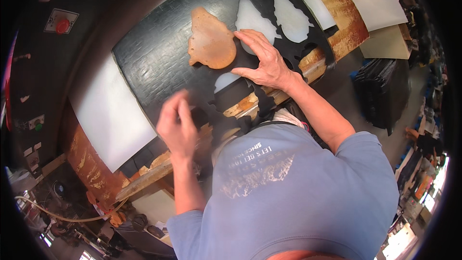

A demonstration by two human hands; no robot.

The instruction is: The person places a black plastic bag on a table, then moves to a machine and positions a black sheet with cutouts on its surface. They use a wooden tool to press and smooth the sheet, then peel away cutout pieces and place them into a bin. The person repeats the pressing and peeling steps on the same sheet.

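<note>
A tan, bulb-shaped cutting template or die with a notched edge lies on a black, leather-like sheet. My right hand is open, its fingers stretched out; the fingertips reach the template's right edge, and the thumb is spread apart below them. Right of the template, the sheet has cut-out openings of a similar outline, with white board showing through. Over the sheet's near part, my left hand is blurred by motion; its fingers look bent, and whether they hold anything cannot be made out.
A white board lies under the sheet, over a worn wooden board. Ragged black offcuts hang over the wooden near edge. At the left, a dark machine panel carries a red button and a green button. Black stacked material stands at right.
</note>
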